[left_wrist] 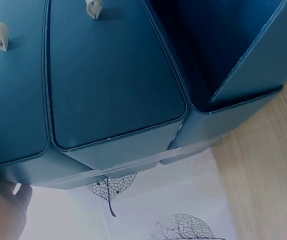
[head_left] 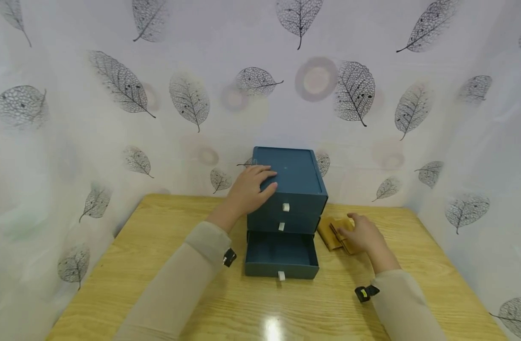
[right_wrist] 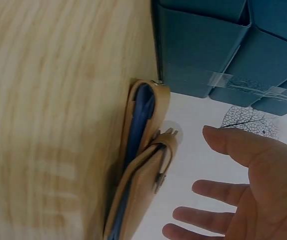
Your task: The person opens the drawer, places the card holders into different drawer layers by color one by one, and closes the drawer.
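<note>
A dark blue unit of three stacked drawers [head_left: 291,171] stands at the back of the table. Its bottom drawer [head_left: 281,271] is pulled out, and no contents show inside. My left hand [head_left: 249,190] rests on the unit's top at the left edge, fingers extended; the left wrist view catches only part of it. Right of the unit, two tan folded wallets [head_left: 328,233] lie overlapping, the upper wallet [right_wrist: 144,197] with a strap. Over them is my right hand [head_left: 364,235], fingers spread and holding nothing. In the right wrist view, a gap separates its fingertips [right_wrist: 199,187] from the wallets.
Small white pull tabs [head_left: 286,207] stick out from the drawer fronts. The wooden table [head_left: 166,246] extends around the unit on both sides and in front. Close behind hangs a pale leaf-print sheet [head_left: 243,42]. Clear tape [right_wrist: 221,79] runs along the unit's back edge.
</note>
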Demonstrator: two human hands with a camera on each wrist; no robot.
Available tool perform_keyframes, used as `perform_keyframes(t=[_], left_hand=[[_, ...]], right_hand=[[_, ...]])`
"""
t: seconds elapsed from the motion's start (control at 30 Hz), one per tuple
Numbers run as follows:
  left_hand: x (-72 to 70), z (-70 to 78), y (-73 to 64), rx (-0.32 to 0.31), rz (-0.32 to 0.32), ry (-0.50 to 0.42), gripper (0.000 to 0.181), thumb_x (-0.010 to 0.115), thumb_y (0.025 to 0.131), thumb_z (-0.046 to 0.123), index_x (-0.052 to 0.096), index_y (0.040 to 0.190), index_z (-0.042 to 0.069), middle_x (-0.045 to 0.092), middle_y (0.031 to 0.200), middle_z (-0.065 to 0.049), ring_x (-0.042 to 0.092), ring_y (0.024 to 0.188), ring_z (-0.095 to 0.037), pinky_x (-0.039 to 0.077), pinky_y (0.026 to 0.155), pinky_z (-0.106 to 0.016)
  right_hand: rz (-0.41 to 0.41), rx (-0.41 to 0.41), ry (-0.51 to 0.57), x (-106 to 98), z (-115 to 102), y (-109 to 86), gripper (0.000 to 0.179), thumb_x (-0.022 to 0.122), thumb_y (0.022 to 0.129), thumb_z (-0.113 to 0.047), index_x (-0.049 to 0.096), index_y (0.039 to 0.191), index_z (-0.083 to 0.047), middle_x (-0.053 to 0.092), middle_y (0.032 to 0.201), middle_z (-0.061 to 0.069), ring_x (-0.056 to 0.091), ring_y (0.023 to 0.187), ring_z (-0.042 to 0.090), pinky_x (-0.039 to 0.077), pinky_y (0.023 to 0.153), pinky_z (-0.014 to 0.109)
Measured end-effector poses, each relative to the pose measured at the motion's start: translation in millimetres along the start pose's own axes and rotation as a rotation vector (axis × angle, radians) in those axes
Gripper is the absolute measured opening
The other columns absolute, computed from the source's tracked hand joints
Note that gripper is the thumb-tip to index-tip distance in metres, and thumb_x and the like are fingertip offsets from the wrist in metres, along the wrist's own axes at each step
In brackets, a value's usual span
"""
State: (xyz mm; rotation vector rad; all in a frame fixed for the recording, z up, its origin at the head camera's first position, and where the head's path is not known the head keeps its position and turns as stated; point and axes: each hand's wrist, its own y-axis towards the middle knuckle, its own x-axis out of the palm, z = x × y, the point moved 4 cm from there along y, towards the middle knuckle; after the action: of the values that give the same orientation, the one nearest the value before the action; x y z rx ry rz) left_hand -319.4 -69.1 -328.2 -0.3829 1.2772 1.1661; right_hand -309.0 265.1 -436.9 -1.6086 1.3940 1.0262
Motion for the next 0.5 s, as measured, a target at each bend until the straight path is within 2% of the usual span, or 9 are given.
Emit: perform_keyframes(t=[0.23, 0.5], left_hand=[[-3.2, 1.8, 1.1, 0.004, 0.005, -0.001, 0.049, 0.046, 0.105, 0.041, 0.054, 0.145, 0.015, 0.043, 0.155, -0.008, 0.033, 0.145, -0.028, 0.023, 0.121, -0.045], [-1.7, 1.8, 0.1, 0.001, -0.013, 0.014, 0.049, 0.045, 0.105, 0.041, 0.053, 0.146, 0.017, 0.041, 0.156, -0.007, 0.033, 0.146, -0.027, 0.024, 0.121, -0.045]], right_hand=[[-0.029, 0.016, 0.006, 8.7, 6.1, 5.5, 0.076, 0.062, 0.097, -0.042, 0.037, 0.148, 0.008, 0.04, 0.142, 0.041, 0.044, 0.124, 0.059, 0.041, 0.098, 0.069], [-0.081, 0.029, 0.012, 19.1, 10.3, 8.1, 0.081, 0.064, 0.095, -0.044, 0.034, 0.15, 0.008, 0.044, 0.138, 0.041, 0.046, 0.123, 0.059, 0.043, 0.095, 0.068]])
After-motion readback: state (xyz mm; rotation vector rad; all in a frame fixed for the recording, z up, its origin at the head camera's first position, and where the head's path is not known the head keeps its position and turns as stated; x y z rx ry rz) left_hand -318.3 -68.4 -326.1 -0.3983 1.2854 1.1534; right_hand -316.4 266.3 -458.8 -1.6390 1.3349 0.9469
